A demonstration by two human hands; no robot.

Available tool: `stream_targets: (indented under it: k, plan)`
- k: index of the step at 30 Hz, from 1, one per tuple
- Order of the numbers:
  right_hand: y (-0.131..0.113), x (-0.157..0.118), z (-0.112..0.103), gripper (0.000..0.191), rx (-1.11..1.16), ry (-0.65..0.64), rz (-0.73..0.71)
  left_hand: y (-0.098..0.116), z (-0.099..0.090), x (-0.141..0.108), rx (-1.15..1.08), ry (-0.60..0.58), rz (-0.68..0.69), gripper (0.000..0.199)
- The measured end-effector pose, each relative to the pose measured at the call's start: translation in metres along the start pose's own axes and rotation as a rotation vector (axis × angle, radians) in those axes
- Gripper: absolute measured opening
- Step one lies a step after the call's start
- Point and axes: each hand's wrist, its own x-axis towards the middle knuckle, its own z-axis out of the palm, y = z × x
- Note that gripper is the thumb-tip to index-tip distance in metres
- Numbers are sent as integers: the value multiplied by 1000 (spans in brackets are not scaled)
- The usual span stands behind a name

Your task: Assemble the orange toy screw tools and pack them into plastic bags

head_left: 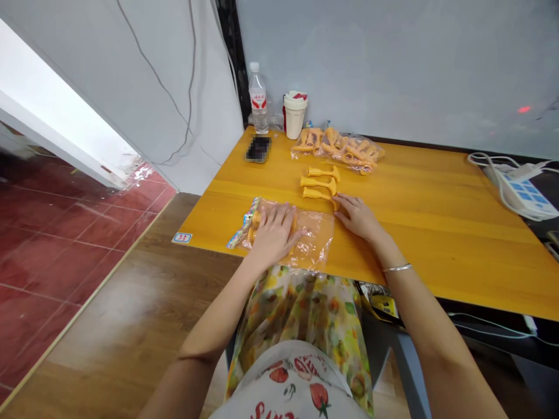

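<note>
- Head view, looking down: the left hand [275,231] lies flat with fingers spread, pressing on a clear plastic bag [321,233] and gripping nothing.
- Under and beside that hand, orange pieces [256,219] show inside the bag; how many is hidden. Whether its end with the colourful printed strip [239,231] is sealed cannot be told.
- The right hand [358,218] is partly open, fingers gently bent and thumb apart, its fingertips at the head of the nearest loose piece [315,193]; whether it has hold of it is unclear.
- Three loose orange pieces, hammer-shaped, lie side by side beyond the bag, counting that nearest one.
- Judging by this layout, the work is partway along: the bag is partly filled, and three pieces remain outside it.
- Farther back, filled bags [334,146] of similar pieces rest near the wall and look finished.
- Around them on the yellow-brown tabletop [419,203]: a phone [258,149], a water bottle [259,102], a pale cup [296,116], and a power strip [526,195] far right.
</note>
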Motion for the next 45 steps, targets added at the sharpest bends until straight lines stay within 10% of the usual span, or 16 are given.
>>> stream_targets:
  k: [10,16,20,26,37,45]
  plan:
    - [-20,-29,-10,44,-67,28,-28,36,15,-1,-67,-148,207,63]
    - [-18,-38,-14,47,36,-41,-84,14,3,69,-72,-78,160,45]
    - [-13,-38,-12,49,53,-32,-106,3,14,119,-114,-295,276,32]
    - [-6,-38,-5,53,-83,-1,-185,-8,37,139,-182,-311,376,30]
    - [-6,-30,-2,39,-86,8,-328,-15,39,144,-144,-309,455,30]
    - [-3,-69,-21,46,653,291,266,45,14,39,-178,-80,279,68]
